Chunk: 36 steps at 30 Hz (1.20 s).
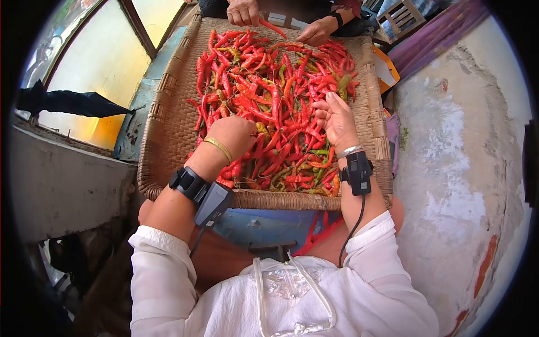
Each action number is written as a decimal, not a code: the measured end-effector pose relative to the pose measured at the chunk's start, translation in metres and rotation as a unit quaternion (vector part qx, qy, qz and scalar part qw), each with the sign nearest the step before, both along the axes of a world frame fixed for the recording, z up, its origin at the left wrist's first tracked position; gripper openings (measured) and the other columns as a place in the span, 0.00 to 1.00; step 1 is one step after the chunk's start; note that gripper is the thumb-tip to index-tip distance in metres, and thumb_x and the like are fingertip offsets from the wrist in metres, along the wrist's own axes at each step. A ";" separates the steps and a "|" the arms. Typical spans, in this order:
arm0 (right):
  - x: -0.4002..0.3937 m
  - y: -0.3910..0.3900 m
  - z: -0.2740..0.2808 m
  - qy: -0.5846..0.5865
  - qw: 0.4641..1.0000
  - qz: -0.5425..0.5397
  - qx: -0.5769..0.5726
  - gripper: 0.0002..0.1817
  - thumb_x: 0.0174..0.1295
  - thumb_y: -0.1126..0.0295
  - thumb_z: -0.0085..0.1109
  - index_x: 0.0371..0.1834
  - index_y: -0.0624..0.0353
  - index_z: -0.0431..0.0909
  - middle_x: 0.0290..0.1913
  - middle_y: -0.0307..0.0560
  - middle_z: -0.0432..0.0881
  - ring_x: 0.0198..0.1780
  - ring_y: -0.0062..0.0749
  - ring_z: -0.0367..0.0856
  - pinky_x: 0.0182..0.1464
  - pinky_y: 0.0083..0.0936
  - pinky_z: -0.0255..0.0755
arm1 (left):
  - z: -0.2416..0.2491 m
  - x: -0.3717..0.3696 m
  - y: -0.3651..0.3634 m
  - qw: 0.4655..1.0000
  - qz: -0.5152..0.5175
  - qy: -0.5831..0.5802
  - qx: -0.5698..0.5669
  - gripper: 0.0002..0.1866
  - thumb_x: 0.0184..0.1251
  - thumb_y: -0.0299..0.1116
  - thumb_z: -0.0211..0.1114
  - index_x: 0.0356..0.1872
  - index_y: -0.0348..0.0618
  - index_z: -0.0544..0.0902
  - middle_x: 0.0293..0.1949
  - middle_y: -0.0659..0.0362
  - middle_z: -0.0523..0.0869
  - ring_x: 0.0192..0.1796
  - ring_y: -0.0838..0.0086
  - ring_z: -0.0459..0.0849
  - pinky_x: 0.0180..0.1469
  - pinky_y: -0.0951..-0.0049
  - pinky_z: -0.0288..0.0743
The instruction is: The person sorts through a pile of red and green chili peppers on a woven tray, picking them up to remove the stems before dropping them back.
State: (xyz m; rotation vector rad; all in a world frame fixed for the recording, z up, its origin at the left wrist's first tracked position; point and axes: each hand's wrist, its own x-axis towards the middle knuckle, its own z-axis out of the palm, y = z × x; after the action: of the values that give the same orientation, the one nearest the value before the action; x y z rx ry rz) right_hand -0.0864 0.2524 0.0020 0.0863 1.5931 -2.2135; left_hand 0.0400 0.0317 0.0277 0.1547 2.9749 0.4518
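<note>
Red chili peppers [275, 106], with some green and yellowish ones among them, cover a large woven tray [168, 118]. My left hand [233, 135] is over the left part of the pile, fingers curled in and mostly hidden behind its back; what it holds, if anything, does not show. At the right side of the pile, my right hand [335, 117] is turned palm inward with its fingers bent, beside a greenish pepper [343, 83]. Whether that pepper is gripped is unclear. Both wrists carry a bracelet and a black strapped device.
Across the tray, another person's hands [243, 12] are at the far edge, one with a long red pepper [273, 28]. A dark folded umbrella [78, 103] juts in at the left by the windows. A rough wall [449, 151] stands at the right.
</note>
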 end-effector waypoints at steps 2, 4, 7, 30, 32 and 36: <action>0.018 -0.024 0.003 0.077 0.983 0.098 0.138 0.25 0.58 0.64 0.54 0.55 0.67 0.63 0.30 0.43 0.77 0.26 0.20 0.76 0.24 0.16 0.70 | 0.001 -0.002 0.002 1.000 0.006 0.003 0.003 0.09 0.51 0.37 0.57 0.25 0.42 0.79 0.25 0.52 0.81 0.33 0.57 0.80 0.35 0.59 0.74; 0.028 -0.046 -0.008 0.213 0.929 0.141 0.267 0.20 0.56 0.65 0.56 0.50 0.62 0.71 0.29 0.43 0.77 0.27 0.26 0.76 0.31 0.21 0.70 | -0.002 -0.002 0.002 1.000 0.009 0.007 0.005 0.10 0.51 0.38 0.58 0.25 0.43 0.79 0.25 0.51 0.81 0.33 0.57 0.80 0.36 0.59 0.74; 0.039 -0.066 -0.017 0.411 0.818 0.161 0.369 0.18 0.51 0.64 0.59 0.46 0.54 0.73 0.33 0.47 0.78 0.34 0.39 0.78 0.38 0.32 0.70 | -0.006 -0.004 0.000 1.000 0.018 0.024 0.010 0.11 0.51 0.38 0.58 0.32 0.45 0.81 0.25 0.52 0.81 0.32 0.58 0.80 0.36 0.60 0.73; 0.024 -0.008 0.022 0.057 0.966 0.226 -0.113 0.06 0.55 0.78 0.47 0.33 0.60 0.75 0.27 0.43 0.79 0.29 0.24 0.78 0.31 0.19 0.73 | -0.017 -0.007 -0.002 0.993 0.081 0.083 0.011 0.10 0.53 0.36 0.57 0.33 0.42 0.76 0.29 0.54 0.80 0.33 0.60 0.80 0.35 0.61 0.74; 0.006 0.008 0.014 0.072 0.970 0.109 -0.205 0.11 0.57 0.73 0.50 0.44 0.58 0.71 0.30 0.45 0.79 0.29 0.25 0.78 0.31 0.21 0.74 | -0.014 -0.007 0.002 0.995 0.071 0.072 0.007 0.10 0.53 0.37 0.57 0.32 0.42 0.76 0.28 0.54 0.80 0.33 0.59 0.80 0.34 0.61 0.74; 0.002 0.009 0.021 0.069 0.975 -0.085 -0.193 0.31 0.59 0.68 0.51 0.65 0.53 0.49 0.35 0.47 0.78 0.28 0.26 0.78 0.29 0.21 0.74 | -0.016 -0.004 0.010 0.999 0.038 0.027 -0.001 0.10 0.52 0.38 0.57 0.30 0.42 0.77 0.26 0.53 0.81 0.32 0.59 0.81 0.33 0.61 0.74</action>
State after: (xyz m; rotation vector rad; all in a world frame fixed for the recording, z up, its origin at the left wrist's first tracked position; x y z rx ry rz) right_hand -0.0840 0.2612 0.0228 -0.0462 1.2295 -2.6728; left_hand 0.0358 0.0417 0.0117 0.0549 3.0416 0.4606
